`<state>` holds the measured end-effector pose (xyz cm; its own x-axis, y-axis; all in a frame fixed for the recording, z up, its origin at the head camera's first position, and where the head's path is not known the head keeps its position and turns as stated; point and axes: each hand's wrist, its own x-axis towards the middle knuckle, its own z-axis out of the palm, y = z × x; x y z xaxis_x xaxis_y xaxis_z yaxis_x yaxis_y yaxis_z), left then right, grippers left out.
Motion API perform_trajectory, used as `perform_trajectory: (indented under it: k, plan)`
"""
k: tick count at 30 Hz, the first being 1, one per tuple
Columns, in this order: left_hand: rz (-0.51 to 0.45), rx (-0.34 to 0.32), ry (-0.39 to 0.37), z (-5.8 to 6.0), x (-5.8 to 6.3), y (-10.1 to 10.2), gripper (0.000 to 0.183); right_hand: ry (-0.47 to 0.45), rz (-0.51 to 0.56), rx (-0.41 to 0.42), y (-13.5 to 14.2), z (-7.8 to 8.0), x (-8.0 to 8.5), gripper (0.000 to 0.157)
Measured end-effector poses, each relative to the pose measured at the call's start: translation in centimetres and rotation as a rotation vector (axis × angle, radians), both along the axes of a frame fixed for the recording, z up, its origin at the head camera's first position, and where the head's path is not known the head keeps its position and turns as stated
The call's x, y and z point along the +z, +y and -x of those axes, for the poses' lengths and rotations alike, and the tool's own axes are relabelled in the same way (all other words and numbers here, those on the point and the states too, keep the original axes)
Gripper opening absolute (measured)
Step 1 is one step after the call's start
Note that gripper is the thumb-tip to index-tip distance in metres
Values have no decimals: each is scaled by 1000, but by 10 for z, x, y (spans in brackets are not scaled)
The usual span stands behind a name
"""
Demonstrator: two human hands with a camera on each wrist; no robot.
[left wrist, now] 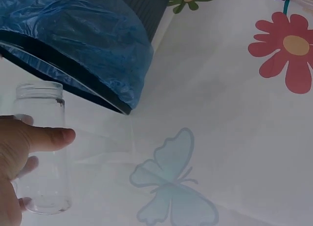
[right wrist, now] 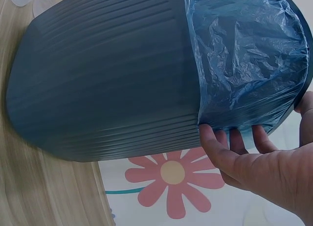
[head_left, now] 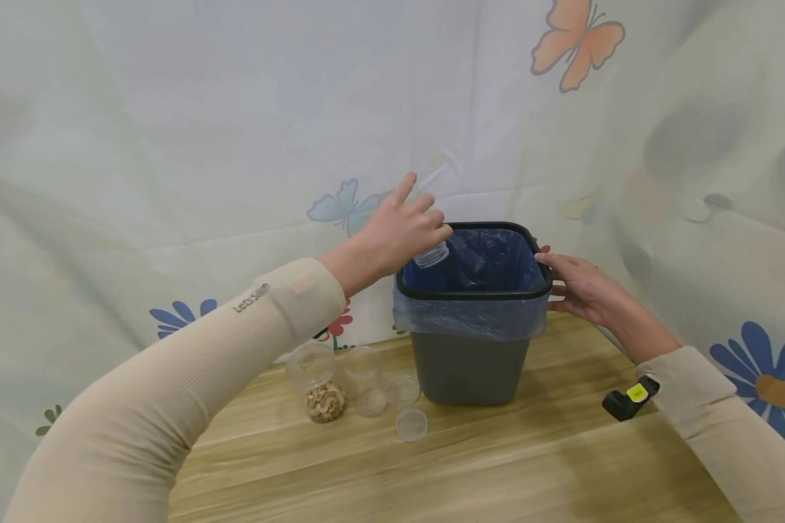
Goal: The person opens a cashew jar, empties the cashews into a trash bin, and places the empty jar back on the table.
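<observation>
My left hand (head_left: 397,231) grips a clear jar (left wrist: 51,177) above the bin, its threaded mouth tipped down inside the rim in the head view. Nothing shows inside this jar in the left wrist view. The grey bin (head_left: 471,370) stands upright, lined with a blue plastic bag (head_left: 477,319) folded over its black rim (head_left: 477,296). My right hand (head_left: 584,287) holds the bin's right side, thumb at the rim and fingers against the folded bag. The bottom of the bag is hidden.
Left of the bin on the wooden table (head_left: 432,479) stand a clear jar of tan, nut-like pieces (head_left: 327,403), another clear container (head_left: 363,363) and a small clear round lid (head_left: 411,425). A printed cloth (head_left: 235,145) hangs close behind the bin.
</observation>
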<state>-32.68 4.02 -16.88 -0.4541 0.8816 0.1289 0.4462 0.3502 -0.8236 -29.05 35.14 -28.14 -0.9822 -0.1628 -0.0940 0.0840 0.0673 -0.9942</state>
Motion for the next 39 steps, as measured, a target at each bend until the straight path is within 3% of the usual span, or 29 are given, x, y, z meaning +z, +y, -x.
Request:
perform_trajectory:
  k: [7, 11, 17, 23, 32, 39]
  plan:
    - [74, -148, 114, 3, 0, 1, 39, -2, -2, 8, -1, -1, 1, 78]
    - [102, -170, 145, 3, 0, 1, 34, 1, -6, 6, -2, 0, 2, 80]
    - [120, -156, 144, 3, 0, 1, 34, -4, -6, 1, -2, -1, 2, 79]
    - [40, -142, 72, 3, -1, -2, 35, -2, -23, -2, -3, 0, 1, 80]
    - [-45, -18, -30, 1, 1, -11, 57, -2, -27, -8, -2, 1, 1, 79]
    - [-168, 35, -111, 0, 2, -19, 52, -5, -38, -6, -1, 1, 0, 81]
